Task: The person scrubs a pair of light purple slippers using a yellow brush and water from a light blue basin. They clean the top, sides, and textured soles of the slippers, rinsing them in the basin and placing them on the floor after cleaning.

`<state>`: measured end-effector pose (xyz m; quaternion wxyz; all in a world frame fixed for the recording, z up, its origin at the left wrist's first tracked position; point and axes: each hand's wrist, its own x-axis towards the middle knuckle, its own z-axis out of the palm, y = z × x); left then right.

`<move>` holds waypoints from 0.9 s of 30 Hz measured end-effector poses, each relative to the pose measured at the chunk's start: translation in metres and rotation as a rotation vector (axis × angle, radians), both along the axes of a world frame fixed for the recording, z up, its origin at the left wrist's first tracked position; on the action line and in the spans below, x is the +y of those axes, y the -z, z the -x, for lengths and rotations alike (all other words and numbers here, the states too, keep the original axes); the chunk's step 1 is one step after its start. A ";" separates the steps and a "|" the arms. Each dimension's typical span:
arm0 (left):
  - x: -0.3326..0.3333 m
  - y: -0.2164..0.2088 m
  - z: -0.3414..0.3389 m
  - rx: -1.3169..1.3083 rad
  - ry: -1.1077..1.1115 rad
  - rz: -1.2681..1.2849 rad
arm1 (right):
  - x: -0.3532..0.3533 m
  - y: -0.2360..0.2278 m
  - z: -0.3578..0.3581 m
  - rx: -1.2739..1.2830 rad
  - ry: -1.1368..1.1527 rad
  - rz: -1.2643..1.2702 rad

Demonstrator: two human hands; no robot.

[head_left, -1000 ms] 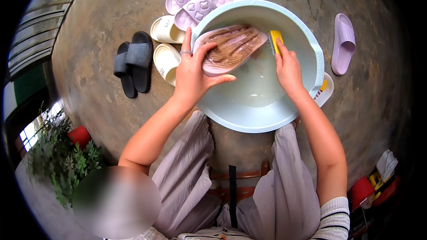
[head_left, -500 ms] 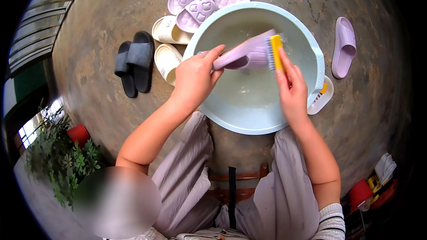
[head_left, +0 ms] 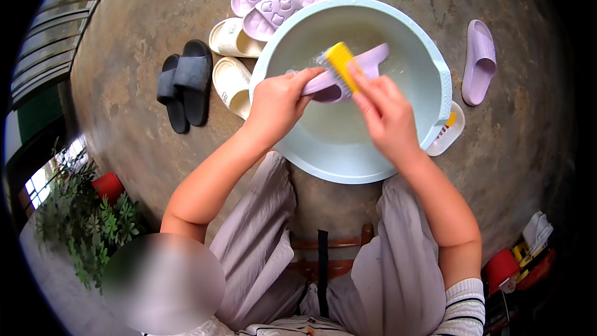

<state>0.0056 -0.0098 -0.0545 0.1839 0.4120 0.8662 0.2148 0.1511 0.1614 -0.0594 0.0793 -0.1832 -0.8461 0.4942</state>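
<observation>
A purple slipper (head_left: 374, 59) is held tilted over the light blue basin (head_left: 443, 81), its near end gripped by my left hand (head_left: 278, 102). My right hand (head_left: 390, 118) is closed on a yellow scrubbing brush (head_left: 342, 62), whose bristles lie against the slipper's strap. The brush covers part of the slipper. Cloudy water (head_left: 339, 143) fills the bottom of the basin. A second purple slipper (head_left: 479, 65) of similar ribbed look rests on the floor to the basin's right.
Left of the basin stand cream slippers (head_left: 233, 84) and black slippers (head_left: 194, 81); patterned purple slippers (head_left: 292, 6) lie beyond. A white dish (head_left: 449, 134) touches the basin's right side. A leafy plant (head_left: 93, 224) grows at lower left, and a red container (head_left: 501, 267) sits at lower right.
My right hand has moved the brush leftward along the slipper, from near its far end to its strap. My left hand keeps its grip, and the view has shifted slightly.
</observation>
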 end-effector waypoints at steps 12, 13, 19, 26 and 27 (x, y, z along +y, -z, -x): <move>0.028 0.083 0.019 -0.342 -0.269 0.190 | 0.042 0.089 -0.022 -0.331 0.067 -0.179; 0.031 0.102 0.018 -0.284 -0.290 0.181 | 0.039 0.095 -0.023 -0.412 0.034 -0.208; 0.058 0.129 -0.001 -0.137 -0.275 0.437 | 0.027 0.104 -0.014 -0.673 0.002 -0.277; 0.056 0.147 -0.005 -0.029 -0.109 0.583 | 0.019 0.134 -0.001 -0.872 -0.094 -0.464; 0.055 0.150 -0.006 0.027 -0.081 0.592 | 0.017 0.133 0.005 -0.894 -0.095 -0.471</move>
